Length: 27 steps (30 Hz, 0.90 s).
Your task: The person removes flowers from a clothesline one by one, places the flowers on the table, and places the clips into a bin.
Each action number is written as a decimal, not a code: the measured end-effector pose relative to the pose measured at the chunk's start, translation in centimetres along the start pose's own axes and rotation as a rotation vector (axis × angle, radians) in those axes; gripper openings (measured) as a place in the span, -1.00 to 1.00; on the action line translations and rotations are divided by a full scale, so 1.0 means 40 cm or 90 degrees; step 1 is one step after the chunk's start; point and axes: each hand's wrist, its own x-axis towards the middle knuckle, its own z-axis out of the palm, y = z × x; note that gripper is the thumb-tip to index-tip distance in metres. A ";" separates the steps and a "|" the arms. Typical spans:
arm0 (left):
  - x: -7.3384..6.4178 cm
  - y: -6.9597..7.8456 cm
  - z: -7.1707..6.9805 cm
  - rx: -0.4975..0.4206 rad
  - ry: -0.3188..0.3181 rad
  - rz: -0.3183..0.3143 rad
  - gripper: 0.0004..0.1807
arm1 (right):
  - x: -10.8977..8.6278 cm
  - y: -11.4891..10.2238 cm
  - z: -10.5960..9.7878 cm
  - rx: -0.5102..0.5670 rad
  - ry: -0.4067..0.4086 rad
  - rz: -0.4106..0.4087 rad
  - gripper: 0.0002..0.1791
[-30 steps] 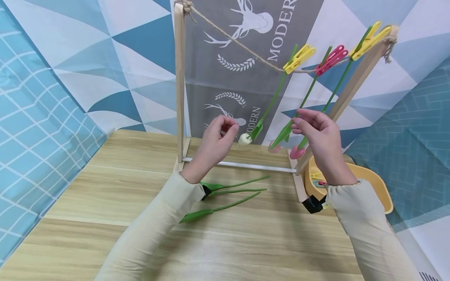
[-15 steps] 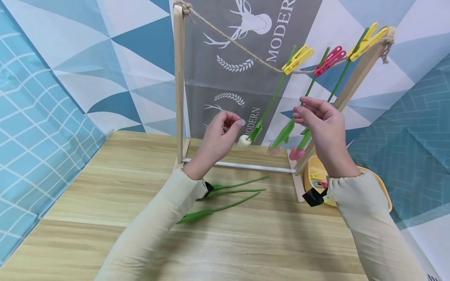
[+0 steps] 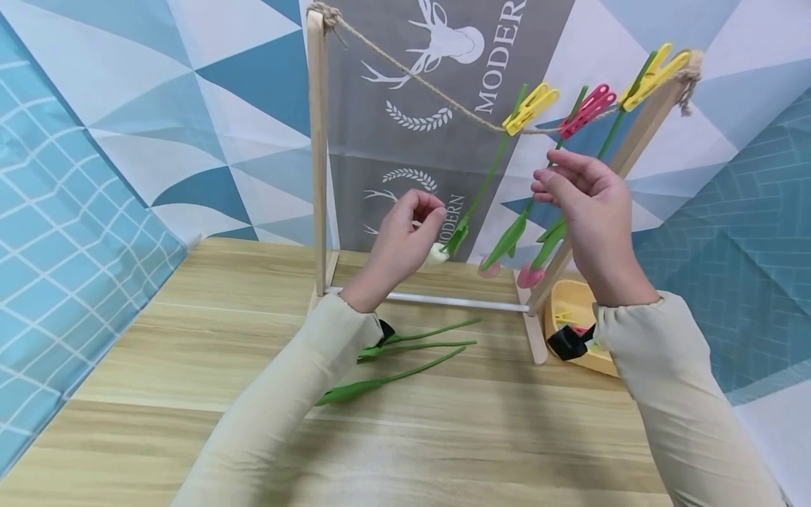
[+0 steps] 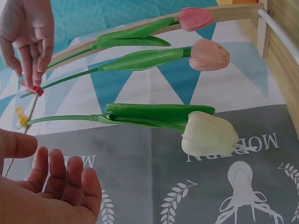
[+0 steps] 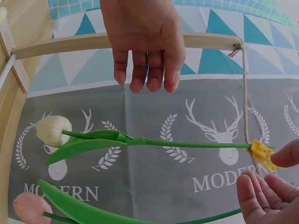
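Note:
Three tulips hang upside down from a rope (image 3: 418,74), their stems clipped by clothespins. The white tulip (image 4: 208,135) hangs from a yellow clothespin (image 3: 531,109); a peach tulip (image 4: 209,55) from a red clothespin (image 3: 588,111); a pink tulip (image 4: 195,18) from another yellow clothespin (image 3: 654,77). My left hand (image 3: 405,232) hovers left of the white tulip, fingers loosely bent and holding nothing. Near the peach and pink tulips' stems, my right hand (image 3: 592,211) is raised with relaxed fingers, also holding nothing; it overlaps those stems in the head view.
A wooden frame (image 3: 319,155) with a white crossbar (image 3: 453,301) carries the rope. Green stems (image 3: 405,370) lie on the wooden table (image 3: 443,451), their flower ends hidden by my left sleeve. A yellow basin (image 3: 598,359) containing clothespins sits at right, partly behind my right wrist.
Both hands have risen, the right one farther and slightly to the right, toward the red clothespin. The head view has shifted a little. The clipped tulips still hang from the rope.

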 end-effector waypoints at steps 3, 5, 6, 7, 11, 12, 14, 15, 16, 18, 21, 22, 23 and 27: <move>0.009 0.000 0.005 -0.004 -0.003 -0.002 -0.84 | 0.005 -0.011 0.005 -0.005 0.008 0.000 -0.59; 0.015 0.001 0.008 -0.005 -0.005 -0.004 -0.84 | 0.008 -0.017 0.009 -0.007 0.013 -0.003 -0.58; 0.017 0.002 0.010 -0.005 -0.007 -0.006 -0.84 | 0.009 -0.020 0.011 -0.009 0.015 -0.004 -0.58; 0.020 0.003 0.012 -0.005 -0.009 -0.006 -0.84 | 0.011 -0.023 0.013 -0.010 0.016 -0.005 -0.58; 0.029 0.007 0.019 -0.005 -0.014 -0.006 -0.83 | 0.020 -0.035 0.020 -0.008 0.022 -0.011 -0.57; 0.032 0.008 0.021 -0.006 -0.015 -0.007 -0.83 | 0.022 -0.038 0.021 -0.004 0.023 -0.009 -0.57; 0.036 0.011 0.024 -0.006 -0.016 -0.005 -0.83 | 0.027 -0.045 0.025 0.002 0.024 -0.010 -0.56; 0.039 0.011 0.026 -0.006 -0.016 -0.003 -0.83 | 0.029 -0.049 0.026 0.007 0.025 -0.010 -0.56; 0.041 0.012 0.028 -0.006 -0.016 -0.002 -0.84 | 0.031 -0.052 0.027 0.012 0.027 -0.010 -0.56; 0.045 0.015 0.032 -0.006 -0.017 0.001 -0.84 | 0.035 -0.059 0.028 0.019 0.030 -0.011 -0.56; 0.049 0.019 0.037 -0.007 -0.017 0.004 -0.84 | 0.042 -0.069 0.030 0.029 0.035 -0.010 -0.55; 0.049 0.021 0.039 -0.005 -0.018 0.004 -0.83 | 0.044 -0.072 0.032 0.029 0.037 -0.010 -0.55; 0.050 0.022 0.040 -0.003 -0.018 0.003 -0.83 | 0.046 -0.075 0.033 0.031 0.037 -0.007 -0.54; 0.052 0.023 0.045 0.007 -0.019 -0.002 -0.83 | 0.054 -0.088 0.039 0.020 0.033 0.013 -0.47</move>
